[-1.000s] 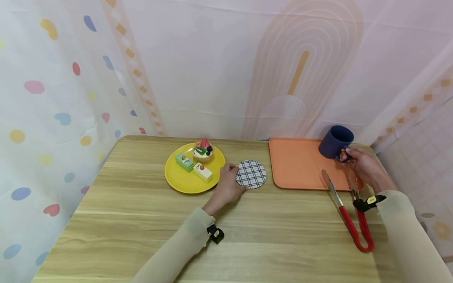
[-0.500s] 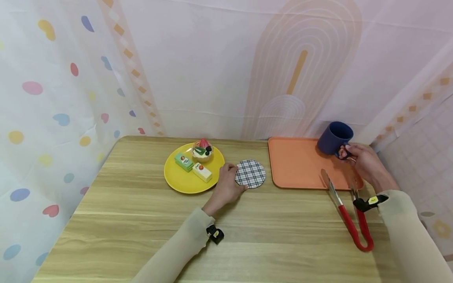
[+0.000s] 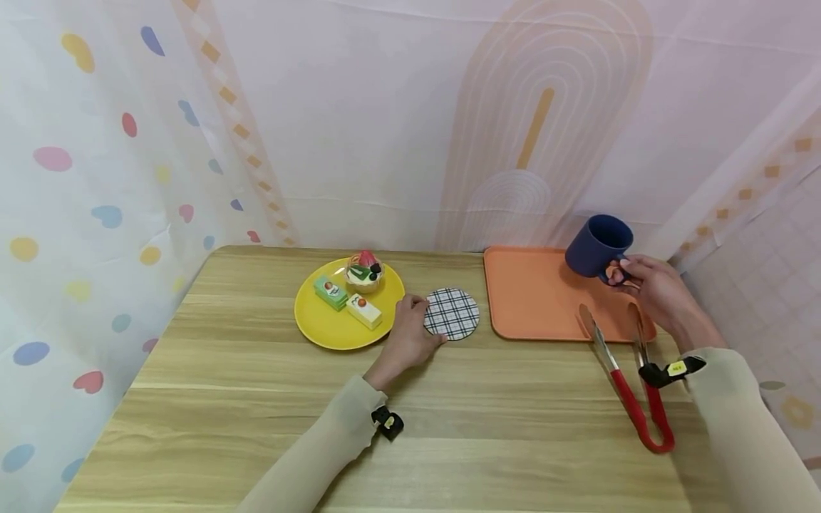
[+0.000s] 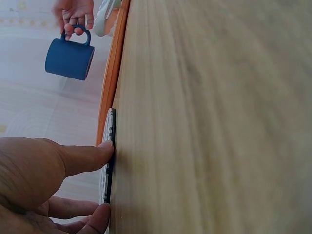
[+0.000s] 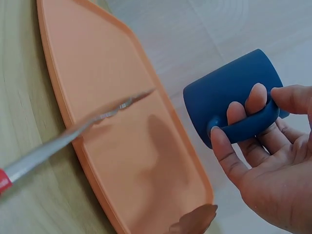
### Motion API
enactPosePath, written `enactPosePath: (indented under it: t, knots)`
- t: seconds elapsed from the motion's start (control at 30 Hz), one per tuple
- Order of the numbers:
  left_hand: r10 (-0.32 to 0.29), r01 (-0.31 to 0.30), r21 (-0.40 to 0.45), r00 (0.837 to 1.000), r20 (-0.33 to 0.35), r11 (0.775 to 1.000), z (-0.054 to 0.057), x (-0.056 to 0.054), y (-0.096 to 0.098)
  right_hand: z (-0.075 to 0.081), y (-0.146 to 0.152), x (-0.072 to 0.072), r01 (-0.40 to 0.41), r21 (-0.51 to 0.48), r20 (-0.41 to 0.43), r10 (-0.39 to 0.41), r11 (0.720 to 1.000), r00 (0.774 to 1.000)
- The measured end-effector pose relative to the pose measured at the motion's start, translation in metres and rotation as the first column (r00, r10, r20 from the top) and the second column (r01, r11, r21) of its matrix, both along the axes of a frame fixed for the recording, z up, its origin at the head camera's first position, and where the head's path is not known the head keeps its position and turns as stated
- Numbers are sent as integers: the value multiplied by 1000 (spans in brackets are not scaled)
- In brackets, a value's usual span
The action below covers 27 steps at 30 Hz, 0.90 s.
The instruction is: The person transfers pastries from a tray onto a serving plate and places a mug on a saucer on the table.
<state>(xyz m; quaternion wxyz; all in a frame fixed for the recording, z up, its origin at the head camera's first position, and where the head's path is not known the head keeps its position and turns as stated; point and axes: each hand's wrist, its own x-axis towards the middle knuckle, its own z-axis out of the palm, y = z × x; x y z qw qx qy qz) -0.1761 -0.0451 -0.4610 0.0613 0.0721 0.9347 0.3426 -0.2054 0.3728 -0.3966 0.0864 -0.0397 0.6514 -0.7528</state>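
My right hand (image 3: pixel 657 288) grips the handle of a dark blue mug (image 3: pixel 595 249), with fingers through the loop. In the left wrist view the mug (image 4: pixel 69 59) is up off the orange tray (image 3: pixel 529 299), and its shadow falls on the tray in the right wrist view. My left hand (image 3: pixel 410 335) holds a round plaid coaster (image 3: pixel 454 313) by its edge, thumb at the near side and fingertips at the left. The coaster lies flat on the table between a yellow plate (image 3: pixel 321 329) and the tray.
Red-handled metal tongs (image 3: pixel 631 399) lean with their tips over the tray's front edge, beneath my right wrist. On the plate are a fruit tart (image 3: pixel 364 274), a green cake piece (image 3: pixel 331 292) and a cream cake piece (image 3: pixel 364 311). A patterned curtain (image 3: pixel 359 128) hangs behind the table.
My right hand has raised the mug off the tray and shifted it slightly left. My left hand has stayed at the coaster's edge.
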Motion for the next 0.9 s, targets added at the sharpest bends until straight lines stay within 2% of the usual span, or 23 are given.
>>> enactPosePath:
  t: [0.27,0.53,0.9]
  knots:
    - [-9,9,16,1000,-4,1000,2,1,-2,6,-14,4,-1,20,-22,1,1000,1000]
    - [-15,15,32,1000,-9,999,2,1,-1,9,-25,9,-30,-64,-15,29,998,999]
    - [-4,4,32,1000,-5,999,2,1,0,9,-45,14,-34,-34,-21,34,999,999]
